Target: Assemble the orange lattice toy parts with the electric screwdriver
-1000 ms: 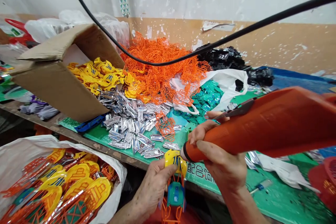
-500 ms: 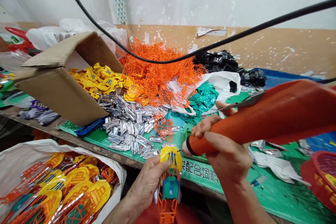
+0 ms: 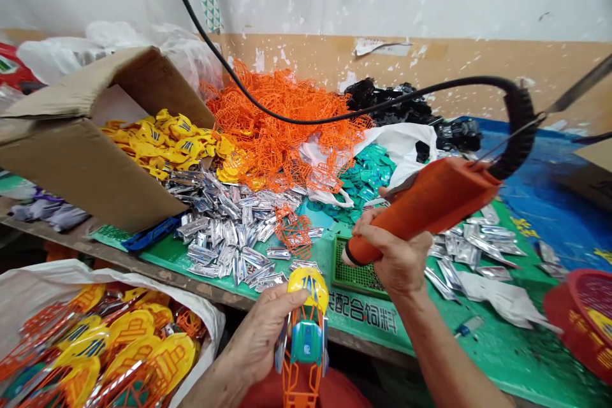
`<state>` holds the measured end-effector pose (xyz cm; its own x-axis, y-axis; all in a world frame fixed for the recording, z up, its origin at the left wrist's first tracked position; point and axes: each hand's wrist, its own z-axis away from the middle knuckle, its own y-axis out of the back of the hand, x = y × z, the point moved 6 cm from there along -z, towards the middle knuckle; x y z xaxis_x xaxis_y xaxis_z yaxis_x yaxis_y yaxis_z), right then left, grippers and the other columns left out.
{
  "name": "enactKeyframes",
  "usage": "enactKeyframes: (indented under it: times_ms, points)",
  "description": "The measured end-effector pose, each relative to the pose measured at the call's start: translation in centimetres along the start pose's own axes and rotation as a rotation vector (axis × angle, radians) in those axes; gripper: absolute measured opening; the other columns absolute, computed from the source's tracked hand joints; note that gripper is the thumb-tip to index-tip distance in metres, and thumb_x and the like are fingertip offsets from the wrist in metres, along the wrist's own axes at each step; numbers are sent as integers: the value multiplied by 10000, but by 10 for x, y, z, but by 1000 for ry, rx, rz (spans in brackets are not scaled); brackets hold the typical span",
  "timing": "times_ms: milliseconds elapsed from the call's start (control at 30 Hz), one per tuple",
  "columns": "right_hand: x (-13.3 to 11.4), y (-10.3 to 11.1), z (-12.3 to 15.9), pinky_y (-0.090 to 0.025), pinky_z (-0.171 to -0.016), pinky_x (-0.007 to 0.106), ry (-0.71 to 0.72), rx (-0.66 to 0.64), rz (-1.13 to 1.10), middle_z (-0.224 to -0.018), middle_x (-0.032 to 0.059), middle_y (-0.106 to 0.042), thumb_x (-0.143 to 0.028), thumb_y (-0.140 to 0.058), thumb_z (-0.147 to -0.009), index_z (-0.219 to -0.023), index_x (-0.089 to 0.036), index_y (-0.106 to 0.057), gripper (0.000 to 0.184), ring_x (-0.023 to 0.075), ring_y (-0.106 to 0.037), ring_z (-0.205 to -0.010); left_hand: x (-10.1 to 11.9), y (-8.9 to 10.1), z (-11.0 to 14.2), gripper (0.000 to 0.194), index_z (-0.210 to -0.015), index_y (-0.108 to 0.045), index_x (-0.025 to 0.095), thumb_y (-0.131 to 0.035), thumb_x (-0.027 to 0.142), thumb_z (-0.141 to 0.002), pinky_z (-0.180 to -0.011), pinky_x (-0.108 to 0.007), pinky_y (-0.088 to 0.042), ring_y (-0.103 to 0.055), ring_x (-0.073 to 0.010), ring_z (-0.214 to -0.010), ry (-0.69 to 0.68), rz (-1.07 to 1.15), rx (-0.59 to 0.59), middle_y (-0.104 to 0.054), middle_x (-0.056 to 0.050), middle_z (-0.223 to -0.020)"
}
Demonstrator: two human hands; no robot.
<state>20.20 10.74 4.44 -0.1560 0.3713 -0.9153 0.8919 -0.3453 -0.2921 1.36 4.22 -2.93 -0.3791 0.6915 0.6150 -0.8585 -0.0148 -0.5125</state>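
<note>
White sack [image 3: 119, 274] at far left, full of yellow-and-orange parts. Cardboard box [image 3: 81, 166] on shelf, yellow plastic pieces [image 3: 153, 137] spilling out; orange wire frames [image 3: 282, 121] and silver parts [image 3: 220, 229] heaped beside. Left hand [image 3: 262, 338] low at center, fingers [image 3: 291, 296] closed round toy car [image 3: 306, 331], held upright over shelf edge. Right hand [image 3: 392, 255] just beside it, gripping orange-handled tool [image 3: 425, 210], corded, tilted up-right, not touching car. Far right, red basket [image 3: 568, 306] on green mat [image 3: 507, 357].
</note>
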Motion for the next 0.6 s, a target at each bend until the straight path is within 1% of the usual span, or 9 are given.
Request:
enactKeyframes:
  times_ms: [100, 367, 500, 600]
  points:
    - [1, -1, 1, -455, -656, 364, -19, -15, 3, -658, -3, -638, -198, -783, -620, -642, -165, -669, 121, 161, -572, -608, 0, 0, -1, 291, -729, -713, 86, -840, 317, -607, -482, -189, -453, -567, -94, -485, 2, -2, 13, -683, -43, -610]
    - [3, -3, 3, -445, -646, 360, -25, -25, 14, -668, -3, -634, -199, -783, -622, -634, -173, -667, 120, 161, -568, -618, 1, 1, -1, 349, -757, -727, 78, -863, 339, -569, -498, -188, -466, -576, -94, -507, -1, 0, 16, -689, -49, -633]
    - [2, -4, 2, -446, -632, 362, -16, -26, 22, -664, -1, -633, -209, -782, -626, -637, -173, -663, 125, 162, -568, -605, -1, 3, -1, 401, -806, -726, 74, -861, 373, -575, -480, -186, -457, -560, -89, -499, -2, -26, 25, -681, -48, -653]
    - [2, -4, 2, -451, -624, 369, -11, -29, 36, -664, -2, -639, -229, -787, -623, -641, -186, -665, 131, 168, -569, -601, -2, 5, -1, 393, -812, -722, 78, -851, 382, -598, -478, -190, -456, -546, -82, -490, -10, -37, 24, -671, -42, -657]
